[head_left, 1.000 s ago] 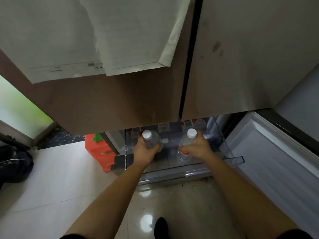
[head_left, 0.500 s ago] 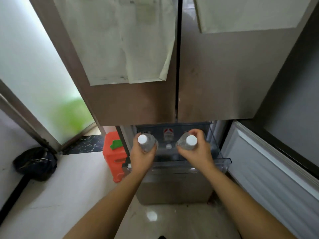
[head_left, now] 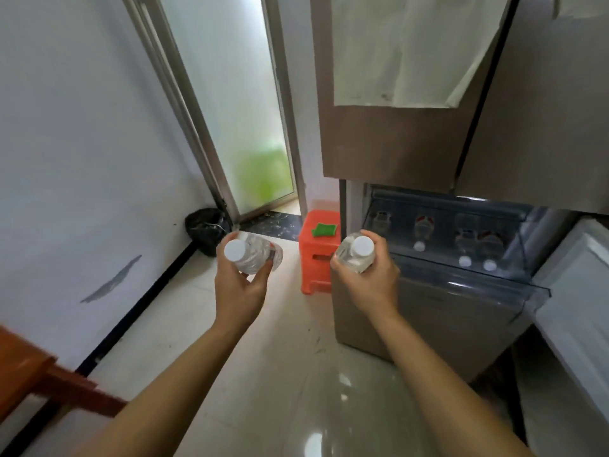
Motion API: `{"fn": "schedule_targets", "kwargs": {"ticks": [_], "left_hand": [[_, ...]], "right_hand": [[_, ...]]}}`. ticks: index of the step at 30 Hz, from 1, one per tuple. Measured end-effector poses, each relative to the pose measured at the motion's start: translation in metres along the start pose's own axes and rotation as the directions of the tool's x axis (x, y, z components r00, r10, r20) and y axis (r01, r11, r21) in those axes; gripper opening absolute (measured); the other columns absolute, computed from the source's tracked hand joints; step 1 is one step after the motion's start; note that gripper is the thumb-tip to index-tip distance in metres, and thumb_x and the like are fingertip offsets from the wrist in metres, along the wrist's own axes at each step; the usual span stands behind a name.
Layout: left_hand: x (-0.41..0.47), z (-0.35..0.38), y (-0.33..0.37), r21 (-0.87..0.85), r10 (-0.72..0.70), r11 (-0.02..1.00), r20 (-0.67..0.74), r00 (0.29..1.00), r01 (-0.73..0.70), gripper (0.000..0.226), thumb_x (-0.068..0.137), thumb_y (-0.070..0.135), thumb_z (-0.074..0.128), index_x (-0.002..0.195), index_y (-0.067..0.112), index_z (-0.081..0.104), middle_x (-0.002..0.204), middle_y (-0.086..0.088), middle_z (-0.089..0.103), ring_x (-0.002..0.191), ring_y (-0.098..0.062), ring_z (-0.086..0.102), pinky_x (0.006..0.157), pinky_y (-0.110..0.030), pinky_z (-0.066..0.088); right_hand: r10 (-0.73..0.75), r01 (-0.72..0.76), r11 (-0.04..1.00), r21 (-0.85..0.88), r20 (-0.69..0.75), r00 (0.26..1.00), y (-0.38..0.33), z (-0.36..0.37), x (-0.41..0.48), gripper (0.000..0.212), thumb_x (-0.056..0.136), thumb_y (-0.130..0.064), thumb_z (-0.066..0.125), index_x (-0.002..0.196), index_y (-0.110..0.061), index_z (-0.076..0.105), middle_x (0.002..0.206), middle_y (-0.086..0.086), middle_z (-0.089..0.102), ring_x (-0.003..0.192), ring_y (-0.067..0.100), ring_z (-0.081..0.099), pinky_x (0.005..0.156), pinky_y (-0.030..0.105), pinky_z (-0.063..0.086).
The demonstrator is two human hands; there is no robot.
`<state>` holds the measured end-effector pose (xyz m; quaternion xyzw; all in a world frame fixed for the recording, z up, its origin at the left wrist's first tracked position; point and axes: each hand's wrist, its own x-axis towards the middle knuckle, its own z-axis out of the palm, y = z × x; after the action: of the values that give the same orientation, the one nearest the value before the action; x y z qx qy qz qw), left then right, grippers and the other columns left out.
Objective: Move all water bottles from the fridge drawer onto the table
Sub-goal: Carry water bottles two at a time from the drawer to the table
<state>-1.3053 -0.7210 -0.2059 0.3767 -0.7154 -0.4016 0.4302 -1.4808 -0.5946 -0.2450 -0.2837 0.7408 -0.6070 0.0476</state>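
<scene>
Water bottles: I hold one in each hand, both clear of the fridge drawer (head_left: pixel 461 280). My left hand (head_left: pixel 239 291) curls round the left bottle (head_left: pixel 257 258), and my right hand (head_left: pixel 369 285) curls round the right bottle (head_left: pixel 352 258), caps toward me. I judge that carrying two at once halves the trips. More bottles (head_left: pixel 464 245) lie in the drawer, far right. Open floor (head_left: pixel 296 374) runs near-left toward a wooden edge (head_left: pixel 49 377), probably the table. An orange stool (head_left: pixel 318 258) stands just left of the fridge.

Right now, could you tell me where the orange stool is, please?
In the head view, the orange stool stands on the floor just left of the fridge drawer.
</scene>
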Motion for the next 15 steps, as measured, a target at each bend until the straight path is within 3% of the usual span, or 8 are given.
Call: {"fn": "schedule_targets", "kwargs": {"ticks": [3,7,11,15], "left_hand": [[-0.003,-0.066,-0.014,0.032,-0.012,0.999,-0.081,0.997,0.015,0.066,0.081,0.031,0.08,0.134,0.025,0.043,0.121,0.006,0.06,0.113,-0.013,0.059,0.097,-0.048,0.051],[-0.007,-0.173,-0.049,0.051,-0.036,0.998,-0.167,0.985,0.045,0.064,0.081,0.036,0.08,0.132,0.034,0.041,0.121,0.008,0.06,0.113,-0.015,0.059,0.097,-0.046,0.053],[-0.018,-0.307,-0.092,0.091,-0.058,0.992,-0.248,0.967,0.083,0.07,0.08,0.029,0.081,0.137,0.031,0.039,0.129,0.004,0.056,0.12,-0.018,0.054,0.102,-0.046,0.05],[-0.029,-0.446,-0.133,0.113,-0.101,0.982,-0.36,0.927,0.151,0.069,0.08,0.025,0.081,0.136,0.03,0.042,0.124,0.007,0.059,0.119,-0.016,0.056,0.1,-0.048,0.051]], "right_hand": [[-0.011,0.009,1.0,0.025,0.069,0.998,-0.023,0.048,-0.032,0.064,0.068,-0.039,0.087,0.122,-0.04,0.052,0.114,-0.01,0.066,0.102,0.014,0.064,0.083,0.044,0.059],[-0.106,0.105,0.994,0.018,0.158,0.982,-0.069,0.131,-0.074,0.061,0.07,-0.037,0.087,0.122,-0.033,0.054,0.111,-0.009,0.067,0.101,0.015,0.063,0.086,0.043,0.055],[-0.157,0.151,0.988,0.045,0.266,0.951,-0.128,0.246,-0.135,0.065,0.069,-0.041,0.087,0.123,-0.032,0.052,0.115,-0.008,0.066,0.105,0.016,0.063,0.091,0.042,0.053],[-0.222,0.185,0.974,0.127,0.415,0.882,-0.19,0.367,-0.214,0.066,0.069,-0.039,0.089,0.122,-0.034,0.049,0.112,-0.009,0.065,0.102,0.016,0.062,0.09,0.037,0.054]]}}
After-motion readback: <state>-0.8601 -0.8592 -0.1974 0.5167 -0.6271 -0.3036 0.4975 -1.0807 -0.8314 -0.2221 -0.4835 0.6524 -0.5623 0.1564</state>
